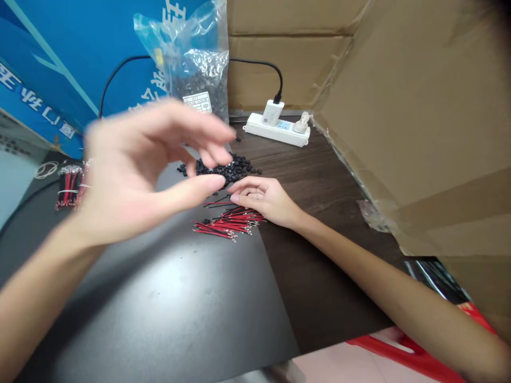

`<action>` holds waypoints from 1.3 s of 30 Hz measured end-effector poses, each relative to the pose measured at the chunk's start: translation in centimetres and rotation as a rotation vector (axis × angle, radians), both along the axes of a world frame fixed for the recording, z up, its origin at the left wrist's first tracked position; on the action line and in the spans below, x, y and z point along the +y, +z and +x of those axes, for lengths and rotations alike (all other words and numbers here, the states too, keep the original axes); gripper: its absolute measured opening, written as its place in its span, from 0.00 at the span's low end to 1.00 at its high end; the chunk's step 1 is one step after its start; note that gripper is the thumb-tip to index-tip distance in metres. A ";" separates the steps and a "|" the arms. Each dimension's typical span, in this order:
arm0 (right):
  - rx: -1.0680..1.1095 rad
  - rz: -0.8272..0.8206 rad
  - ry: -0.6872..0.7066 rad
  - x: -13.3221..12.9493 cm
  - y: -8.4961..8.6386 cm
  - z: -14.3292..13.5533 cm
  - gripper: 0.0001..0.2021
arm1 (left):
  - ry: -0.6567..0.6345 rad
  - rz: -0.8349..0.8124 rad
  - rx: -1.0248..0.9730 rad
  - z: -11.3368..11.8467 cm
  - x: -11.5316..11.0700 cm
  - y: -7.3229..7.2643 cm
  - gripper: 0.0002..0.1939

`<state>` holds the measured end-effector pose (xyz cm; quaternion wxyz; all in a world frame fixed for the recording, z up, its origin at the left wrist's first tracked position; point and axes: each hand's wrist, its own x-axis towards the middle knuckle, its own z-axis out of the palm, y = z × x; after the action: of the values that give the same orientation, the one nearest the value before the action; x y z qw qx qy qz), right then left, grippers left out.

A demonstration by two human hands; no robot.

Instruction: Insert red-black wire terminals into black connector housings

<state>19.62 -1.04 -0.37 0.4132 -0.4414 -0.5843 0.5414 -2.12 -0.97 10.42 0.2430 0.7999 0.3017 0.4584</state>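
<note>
My left hand [131, 159] is raised close to the camera, slightly blurred, thumb and fingers apart with nothing between them. Beyond its fingertips lies a heap of small black connector housings [237, 169]. At the near side of that heap, my right hand [265, 201] has its thumb and forefinger pinched on thin wires [217, 203], red and black, whose ends stick out to the left. Just below are loose red and black wires [227, 224] with small metal terminals at their ends, spread over the edge of the grey mat [167, 308].
Bundled red and black wires [68, 186] lie at the left. A clear bag of black parts [199, 69] stands at the back, beside a white power strip [275, 130] with a plugged-in charger. Cardboard [419, 122] walls the right side; a red handle [399, 354] shows below.
</note>
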 end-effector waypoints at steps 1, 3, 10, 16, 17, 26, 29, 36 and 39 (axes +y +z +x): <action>0.017 -0.005 -0.010 0.0 0.0 0.0 0.16 | -0.029 0.004 0.058 0.4 0.2 -1.4 0.10; 0.062 -0.022 -0.034 0.1 0.0 0.0 0.18 | -0.010 0.035 0.168 1.2 0.6 -4.7 0.10; 0.172 -0.072 -0.075 0.4 0.0 0.1 0.21 | 0.061 0.090 0.250 1.9 0.8 -10.0 0.08; 0.155 -0.051 -0.064 0.2 0.4 0.0 0.20 | 0.035 0.137 0.241 1.8 0.7 -9.5 0.04; 0.147 -0.036 -0.070 0.2 0.6 -0.1 0.20 | 0.045 0.137 0.232 1.8 0.8 -9.6 0.04; 0.153 0.085 -0.040 4.3 2.2 -1.1 0.16 | 0.217 0.217 0.157 1.9 3.7 -9.5 0.03; 0.184 0.130 -0.079 5.4 1.3 -1.6 0.15 | 0.247 0.217 0.165 1.8 4.7 -9.7 0.03; 0.182 0.180 -0.112 5.3 -0.3 -2.0 0.11 | 0.174 0.035 0.091 1.5 5.3 -9.9 0.05; 0.193 0.154 -0.090 5.4 -0.2 -1.8 0.10 | 0.178 -0.042 0.065 1.5 5.5 -10.0 0.05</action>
<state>17.81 4.31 -0.57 0.5240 -0.3799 -0.5614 0.5157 -0.59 4.55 0.41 0.2082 0.7791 0.3887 0.4457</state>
